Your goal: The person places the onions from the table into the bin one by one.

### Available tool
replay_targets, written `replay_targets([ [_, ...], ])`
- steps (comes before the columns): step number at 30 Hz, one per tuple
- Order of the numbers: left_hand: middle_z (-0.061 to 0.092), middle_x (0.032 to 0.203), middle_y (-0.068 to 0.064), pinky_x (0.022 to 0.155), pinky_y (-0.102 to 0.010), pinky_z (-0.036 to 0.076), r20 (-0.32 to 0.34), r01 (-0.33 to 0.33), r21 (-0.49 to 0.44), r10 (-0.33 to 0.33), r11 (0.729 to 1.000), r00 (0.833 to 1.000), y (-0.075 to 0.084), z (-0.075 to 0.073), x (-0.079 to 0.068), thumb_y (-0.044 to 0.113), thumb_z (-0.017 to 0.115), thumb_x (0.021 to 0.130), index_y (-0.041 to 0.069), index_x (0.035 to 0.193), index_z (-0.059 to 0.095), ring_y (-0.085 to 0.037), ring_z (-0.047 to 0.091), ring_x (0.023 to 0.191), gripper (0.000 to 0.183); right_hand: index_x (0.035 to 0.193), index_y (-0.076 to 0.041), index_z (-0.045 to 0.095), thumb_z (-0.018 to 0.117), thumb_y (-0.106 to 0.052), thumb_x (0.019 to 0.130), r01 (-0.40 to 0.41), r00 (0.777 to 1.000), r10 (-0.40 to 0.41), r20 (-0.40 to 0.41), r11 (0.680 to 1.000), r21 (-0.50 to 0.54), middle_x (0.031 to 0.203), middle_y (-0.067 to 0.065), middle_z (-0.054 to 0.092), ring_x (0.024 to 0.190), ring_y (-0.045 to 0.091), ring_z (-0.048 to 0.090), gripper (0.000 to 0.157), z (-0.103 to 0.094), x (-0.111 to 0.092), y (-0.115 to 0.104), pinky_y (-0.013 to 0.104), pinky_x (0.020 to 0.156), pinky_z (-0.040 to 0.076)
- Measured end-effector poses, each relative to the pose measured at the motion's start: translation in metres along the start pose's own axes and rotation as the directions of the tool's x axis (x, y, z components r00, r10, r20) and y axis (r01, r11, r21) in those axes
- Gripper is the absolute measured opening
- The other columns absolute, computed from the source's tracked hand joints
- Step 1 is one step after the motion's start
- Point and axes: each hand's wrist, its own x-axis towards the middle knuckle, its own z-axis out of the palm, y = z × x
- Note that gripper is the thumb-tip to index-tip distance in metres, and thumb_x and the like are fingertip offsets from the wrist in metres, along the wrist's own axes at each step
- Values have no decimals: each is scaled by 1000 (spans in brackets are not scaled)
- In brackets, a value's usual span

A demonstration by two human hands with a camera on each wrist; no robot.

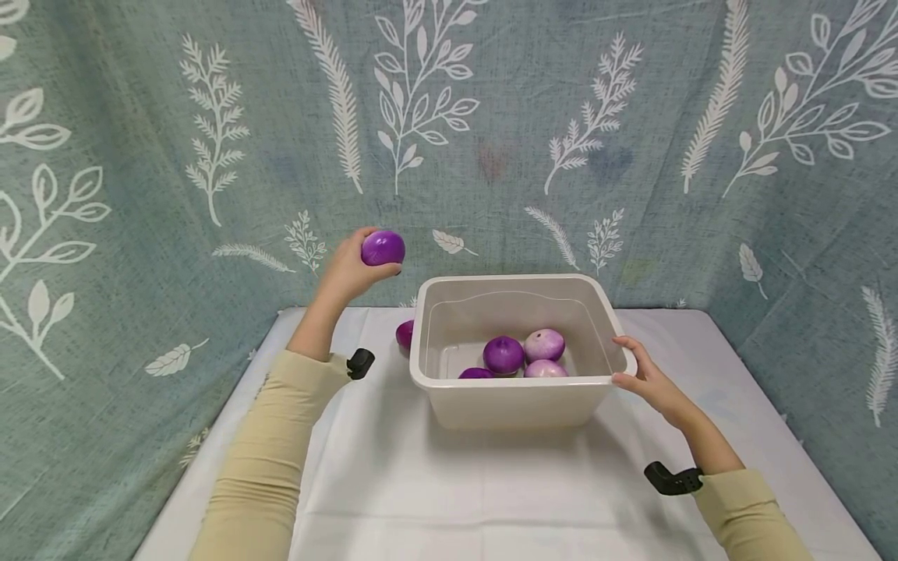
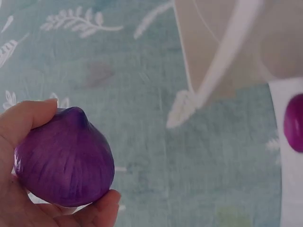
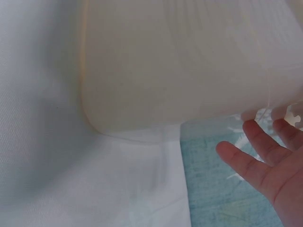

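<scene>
My left hand (image 1: 351,269) holds a glossy purple onion (image 1: 383,248) up in the air, left of and above a beige plastic bin (image 1: 515,407). In the left wrist view, the thumb and fingers wrap the onion (image 2: 66,161), its pointed tip facing up. At the bin's right front corner, my right hand (image 1: 652,382) grips the rim. The right wrist view shows its fingers (image 3: 244,163) against the underside of the bin wall (image 3: 180,71). Inside the bin lie several onions, a dark purple one (image 1: 503,355) and paler ones (image 1: 544,344) among them.
Another purple onion (image 1: 404,335) lies on the table outside the bin's left wall, partly hidden by it. White cloth (image 1: 393,483) covers the table. A blue-green leaf-patterned curtain (image 1: 491,156) hangs behind and along both sides.
</scene>
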Motion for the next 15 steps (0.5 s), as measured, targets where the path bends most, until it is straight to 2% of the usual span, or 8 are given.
replay_targets([
  [7,40,133,-20,93,-53,40,40,-32,-18,33,999,999,20,15,3,33,71,75,15,139,32,-36,45,116,77,140,-5,8,52,-17,91,3,1000,-3,-1,1000,2,147,22,-7,130,47,6,67,0,0,0,71,93,23],
  [15,42,134,-17,92,-50,43,107,-45,-43,50,998,993,39,35,6,34,72,74,12,138,31,-34,47,116,78,141,-7,8,54,-21,91,-7,1000,7,-2,1000,-6,147,22,-7,129,48,8,70,0,1,1,71,93,24],
])
